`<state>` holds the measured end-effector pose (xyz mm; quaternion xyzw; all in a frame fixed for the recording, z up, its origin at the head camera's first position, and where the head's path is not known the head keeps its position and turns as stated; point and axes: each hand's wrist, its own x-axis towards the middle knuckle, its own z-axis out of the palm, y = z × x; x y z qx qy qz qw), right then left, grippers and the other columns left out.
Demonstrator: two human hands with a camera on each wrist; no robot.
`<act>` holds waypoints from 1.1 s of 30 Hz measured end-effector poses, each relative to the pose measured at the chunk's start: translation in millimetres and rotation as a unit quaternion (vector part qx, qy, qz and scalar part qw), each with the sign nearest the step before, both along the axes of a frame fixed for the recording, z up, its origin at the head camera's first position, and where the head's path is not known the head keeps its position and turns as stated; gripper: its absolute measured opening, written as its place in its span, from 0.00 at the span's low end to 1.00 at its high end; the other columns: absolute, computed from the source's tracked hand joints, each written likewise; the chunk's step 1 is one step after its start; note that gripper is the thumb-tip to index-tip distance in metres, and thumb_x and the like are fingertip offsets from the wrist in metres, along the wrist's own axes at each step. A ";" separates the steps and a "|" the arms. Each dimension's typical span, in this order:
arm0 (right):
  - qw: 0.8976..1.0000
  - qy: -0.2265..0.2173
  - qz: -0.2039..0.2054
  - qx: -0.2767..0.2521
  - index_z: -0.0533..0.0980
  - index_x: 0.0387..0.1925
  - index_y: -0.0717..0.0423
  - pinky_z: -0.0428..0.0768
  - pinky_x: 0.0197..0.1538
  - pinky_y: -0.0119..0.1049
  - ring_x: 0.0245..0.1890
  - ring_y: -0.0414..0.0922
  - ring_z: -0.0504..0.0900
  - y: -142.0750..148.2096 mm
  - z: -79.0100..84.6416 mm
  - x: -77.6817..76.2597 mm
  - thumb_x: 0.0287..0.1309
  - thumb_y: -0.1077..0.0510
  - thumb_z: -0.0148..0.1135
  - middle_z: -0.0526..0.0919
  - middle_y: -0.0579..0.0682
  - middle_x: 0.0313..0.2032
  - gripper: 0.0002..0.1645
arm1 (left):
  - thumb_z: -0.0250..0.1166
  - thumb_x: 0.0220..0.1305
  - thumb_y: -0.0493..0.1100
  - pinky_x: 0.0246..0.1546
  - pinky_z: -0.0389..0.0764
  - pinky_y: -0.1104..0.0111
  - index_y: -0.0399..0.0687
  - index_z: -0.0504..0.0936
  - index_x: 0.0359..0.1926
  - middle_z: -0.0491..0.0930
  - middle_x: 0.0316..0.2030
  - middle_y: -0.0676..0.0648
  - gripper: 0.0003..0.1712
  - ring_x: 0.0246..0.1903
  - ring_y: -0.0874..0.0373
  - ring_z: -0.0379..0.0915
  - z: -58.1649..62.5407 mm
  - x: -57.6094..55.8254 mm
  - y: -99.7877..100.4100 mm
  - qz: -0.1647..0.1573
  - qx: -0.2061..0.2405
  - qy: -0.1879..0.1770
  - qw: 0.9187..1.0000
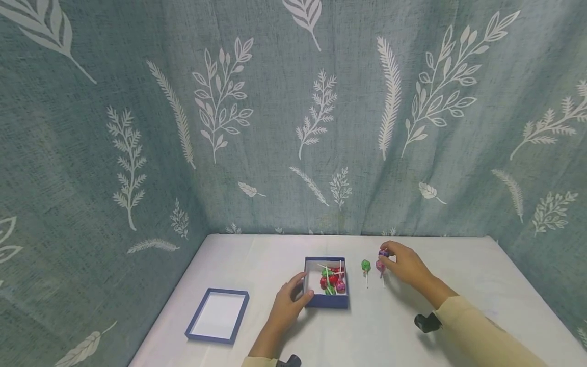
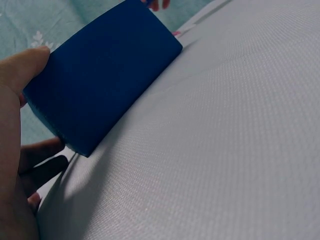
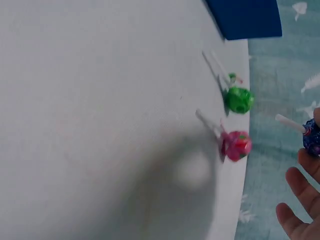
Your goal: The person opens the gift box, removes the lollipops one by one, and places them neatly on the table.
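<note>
My right hand (image 1: 407, 264) pinches a dark blue-purple lollipop (image 3: 312, 139) by its wrapped head, its white stick pointing away from the fingers in the right wrist view. A green lollipop (image 1: 365, 265) and a pink lollipop (image 1: 380, 265) lie side by side on the table, just left of that hand. My left hand (image 1: 285, 307) grips the left near corner of a blue box (image 1: 326, 302), with the thumb at the rim and fingers along its left wall. Inside the box's white interior, several red, green and pink lollipops (image 1: 333, 280) lie in a pile toward the right.
A shallow white lid with a blue rim (image 1: 217, 317) lies on the white table (image 1: 367, 336), left of the box. Behind the table and at both sides hangs a teal curtain (image 1: 275, 127) with white leaf prints.
</note>
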<state>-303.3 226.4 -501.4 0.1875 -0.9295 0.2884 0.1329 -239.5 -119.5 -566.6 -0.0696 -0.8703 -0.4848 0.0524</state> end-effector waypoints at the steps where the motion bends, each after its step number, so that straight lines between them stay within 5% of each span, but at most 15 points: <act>1: 1.000 0.000 -0.002 0.002 0.76 0.45 0.58 0.79 0.44 0.53 0.42 0.52 0.81 2.2 -0.8 -0.6 0.62 0.56 0.64 0.82 0.50 0.39 0.13 | 0.63 0.63 0.61 0.62 0.58 0.37 0.60 0.71 0.67 0.75 0.60 0.43 0.33 0.63 0.41 0.65 0.2 -0.2 0.1 0.000 0.000 0.000 1.000; 7: 1.000 -0.018 -0.021 0.002 0.76 0.46 0.59 0.78 0.44 0.55 0.41 0.54 0.80 13.1 -6.0 -4.5 0.62 0.56 0.64 0.83 0.53 0.38 0.14 | 0.63 0.63 0.61 0.63 0.57 0.38 0.60 0.71 0.67 0.75 0.60 0.43 0.33 0.63 0.42 0.64 1.8 -1.6 0.3 0.002 -0.001 0.002 1.000; 19: 0.990 -0.121 -0.064 0.021 0.75 0.48 0.59 0.76 0.49 0.59 0.45 0.59 0.79 22.9 -20.4 -9.1 0.64 0.52 0.61 0.82 0.57 0.42 0.17 | 0.63 0.63 0.61 0.63 0.56 0.37 0.61 0.71 0.67 0.75 0.60 0.44 0.33 0.64 0.42 0.64 -0.5 -1.7 -0.6 0.004 -0.002 -0.001 1.000; 33: 0.990 -0.117 -0.057 0.054 0.77 0.45 0.59 0.77 0.46 0.57 0.41 0.57 0.81 29.5 -30.7 -13.7 0.64 0.52 0.60 0.82 0.53 0.37 0.15 | 0.63 0.63 0.62 0.63 0.57 0.38 0.60 0.70 0.67 0.75 0.60 0.45 0.33 0.64 0.42 0.64 -0.6 -1.1 -0.3 0.007 -0.011 -0.004 1.000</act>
